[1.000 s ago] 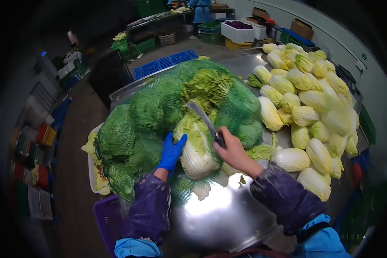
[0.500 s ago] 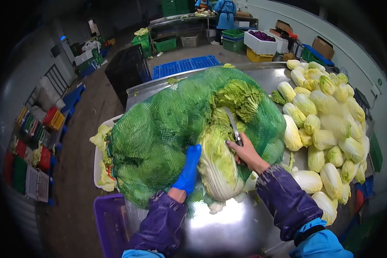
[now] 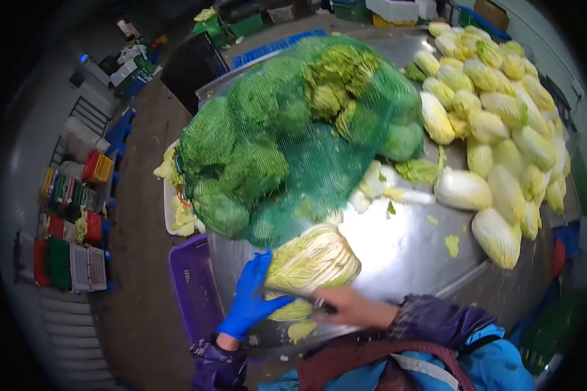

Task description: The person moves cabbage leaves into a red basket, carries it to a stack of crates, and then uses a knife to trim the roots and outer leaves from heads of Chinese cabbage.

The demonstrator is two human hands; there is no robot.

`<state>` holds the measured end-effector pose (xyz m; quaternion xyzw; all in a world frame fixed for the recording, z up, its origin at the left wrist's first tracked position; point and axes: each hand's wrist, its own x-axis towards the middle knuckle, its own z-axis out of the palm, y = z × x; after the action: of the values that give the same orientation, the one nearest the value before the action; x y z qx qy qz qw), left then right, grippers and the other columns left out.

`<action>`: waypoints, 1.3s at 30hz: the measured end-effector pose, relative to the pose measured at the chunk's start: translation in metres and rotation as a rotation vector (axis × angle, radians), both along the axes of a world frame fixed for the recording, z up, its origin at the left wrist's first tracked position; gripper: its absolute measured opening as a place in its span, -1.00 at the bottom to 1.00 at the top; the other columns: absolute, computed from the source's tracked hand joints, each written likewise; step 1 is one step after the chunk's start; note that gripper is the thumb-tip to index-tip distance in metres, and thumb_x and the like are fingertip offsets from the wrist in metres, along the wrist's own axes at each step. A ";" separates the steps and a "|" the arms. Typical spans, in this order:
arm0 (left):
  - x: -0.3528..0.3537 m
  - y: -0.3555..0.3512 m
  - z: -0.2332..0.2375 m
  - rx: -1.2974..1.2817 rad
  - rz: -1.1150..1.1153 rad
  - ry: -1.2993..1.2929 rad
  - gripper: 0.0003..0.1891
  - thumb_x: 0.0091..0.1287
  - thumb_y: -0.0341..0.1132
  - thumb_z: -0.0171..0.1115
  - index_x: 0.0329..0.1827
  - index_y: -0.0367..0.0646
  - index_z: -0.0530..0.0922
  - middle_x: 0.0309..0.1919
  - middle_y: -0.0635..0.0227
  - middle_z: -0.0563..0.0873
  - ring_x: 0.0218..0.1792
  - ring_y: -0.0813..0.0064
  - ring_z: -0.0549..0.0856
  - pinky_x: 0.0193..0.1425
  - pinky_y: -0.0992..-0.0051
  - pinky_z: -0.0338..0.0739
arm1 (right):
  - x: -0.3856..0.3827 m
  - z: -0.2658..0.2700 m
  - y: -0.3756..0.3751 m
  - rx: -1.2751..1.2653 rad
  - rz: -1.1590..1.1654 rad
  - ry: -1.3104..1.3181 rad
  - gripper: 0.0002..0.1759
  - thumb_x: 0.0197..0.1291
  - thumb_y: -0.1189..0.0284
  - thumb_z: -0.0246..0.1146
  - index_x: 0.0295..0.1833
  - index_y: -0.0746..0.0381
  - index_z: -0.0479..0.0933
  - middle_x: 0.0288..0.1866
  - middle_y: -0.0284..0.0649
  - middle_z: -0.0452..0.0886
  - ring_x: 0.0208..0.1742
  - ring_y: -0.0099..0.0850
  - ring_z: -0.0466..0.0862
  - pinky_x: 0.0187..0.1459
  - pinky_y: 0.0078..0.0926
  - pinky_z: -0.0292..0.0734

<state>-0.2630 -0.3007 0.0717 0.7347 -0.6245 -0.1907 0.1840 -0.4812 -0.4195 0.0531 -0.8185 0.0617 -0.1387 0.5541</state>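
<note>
A Chinese cabbage [image 3: 316,257] lies on its side at the near edge of the metal table, its pale base to the right. My left hand [image 3: 251,296], in a blue glove, is spread against its leafy left end, thumb and fingers apart. My bare right hand [image 3: 349,306] is closed round the dark handle of a knife [image 3: 293,294], whose blurred blade points left across the cabbage's near side. Cut leaf pieces [image 3: 301,330] lie just below. Beyond the cabbage, a green mesh sack [image 3: 248,143] holds several leafy cabbages.
Trimmed cabbages [image 3: 496,124] are heaped on the metal table [image 3: 398,247] at the right. A purple crate [image 3: 195,280] stands at the near left, beside a white tub [image 3: 171,208] with leaves. Loose leaves lie near the sack. Colored crates [image 3: 65,208] line the far left.
The cabbage has come out from the sack's opening to the near table edge and turned sideways. Both hands moved nearer with it, and the knife now lies across it. The view has tilted down.
</note>
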 end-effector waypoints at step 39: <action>-0.010 -0.029 -0.020 0.348 -0.076 0.293 0.27 -0.23 -0.11 0.57 0.44 -0.20 -0.21 0.34 0.00 0.09 0.35 0.10 0.09 0.40 0.25 -0.02 | -0.050 -0.059 -0.030 -0.425 -0.436 0.539 -0.90 0.06 0.56 0.03 -0.28 0.32 0.29 -0.60 -0.07 0.57 -0.58 -0.20 0.64 -0.60 -0.28 0.51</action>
<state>-0.2727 -0.3295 0.0517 0.6960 -0.5759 -0.4069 0.1358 -0.5316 -0.4490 -0.0057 -0.8896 0.3467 -0.0432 0.2942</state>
